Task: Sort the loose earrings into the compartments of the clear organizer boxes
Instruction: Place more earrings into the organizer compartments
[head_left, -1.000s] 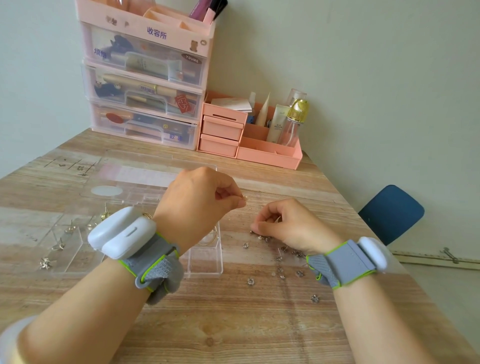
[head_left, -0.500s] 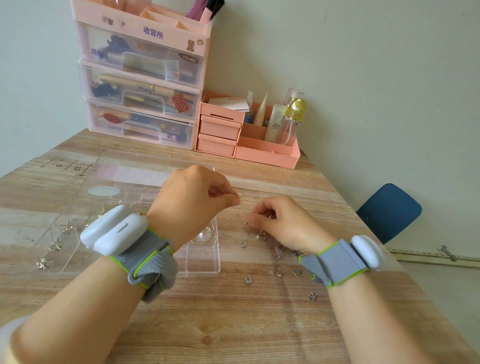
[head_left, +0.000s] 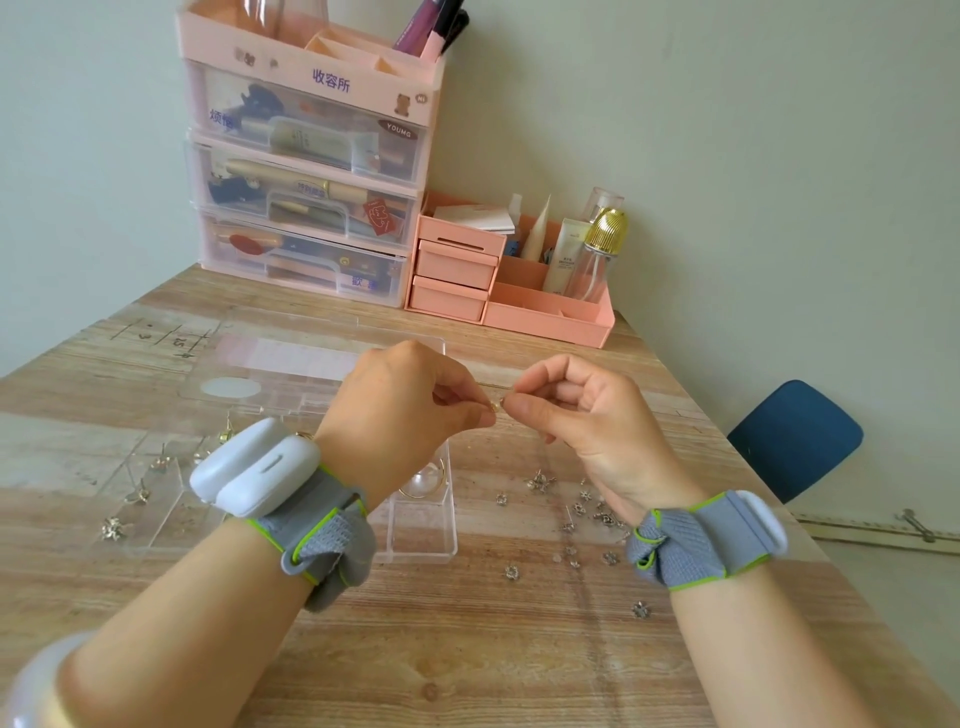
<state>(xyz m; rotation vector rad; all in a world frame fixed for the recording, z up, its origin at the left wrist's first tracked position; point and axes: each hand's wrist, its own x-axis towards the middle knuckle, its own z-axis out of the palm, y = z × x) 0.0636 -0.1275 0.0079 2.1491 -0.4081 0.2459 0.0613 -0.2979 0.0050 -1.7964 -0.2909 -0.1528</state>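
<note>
1. Several small silver flower-shaped earrings (head_left: 136, 496) are lying at the far left, inside the shallow compartments of the clear plastic organizer box (head_left: 156, 540) resting on the pale wood-grain table (head_left: 467, 649).
2. Just right of them, the left hand (head_left: 400, 415), wearing a grey strap with a white pod, is hovering over the box and pinching a tiny gold earring piece (head_left: 496, 405) between thumb and fingertip.
3. Meeting it at the centre, the right hand (head_left: 582, 415) is pinching the same piece from the other side; what exactly each hand is holding is too small to tell.
4. Below and rightward, loose silver earrings (head_left: 587, 509) are lying scattered on the table, with one thin gold hoop (head_left: 423, 480) sitting in a near compartment.
5. Risk, in my judgement: the piece is tiny and held only by fingertips above the box edge, so a slip could be dropping it into the wrong compartment or among the loose pile.
</note>
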